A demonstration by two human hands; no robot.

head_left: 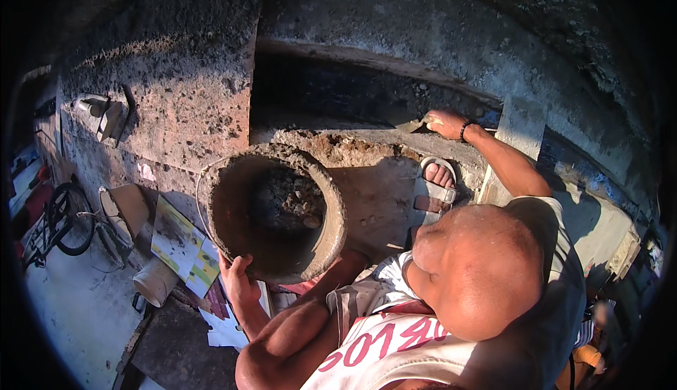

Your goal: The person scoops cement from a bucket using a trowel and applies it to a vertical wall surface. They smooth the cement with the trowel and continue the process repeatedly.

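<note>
My left hand [241, 283] grips the lower outside of a mud-caked bucket [333, 206], thumb against its wall. The bucket tips toward me, and dark clumps of wet-looking mortar [285, 196] lie inside. Farther off to the right, my right hand [446, 124], with a dark band at the wrist, is closed round a small trowel [410, 127]. Only its thin blade shows; the handle is hidden in the fingers. The blade rests at or just above a rough masonry ledge [338, 136], beside a dark recess [317, 90].
My sandalled foot [438, 184] stands below the ledge, near my bent knee [486, 277]. A mortar-spattered board [183, 101] bears grey metal pieces [106, 116]. At left lie a pale cylindrical container [155, 282], a printed sheet [176, 243] and a bicycle wheel [69, 218].
</note>
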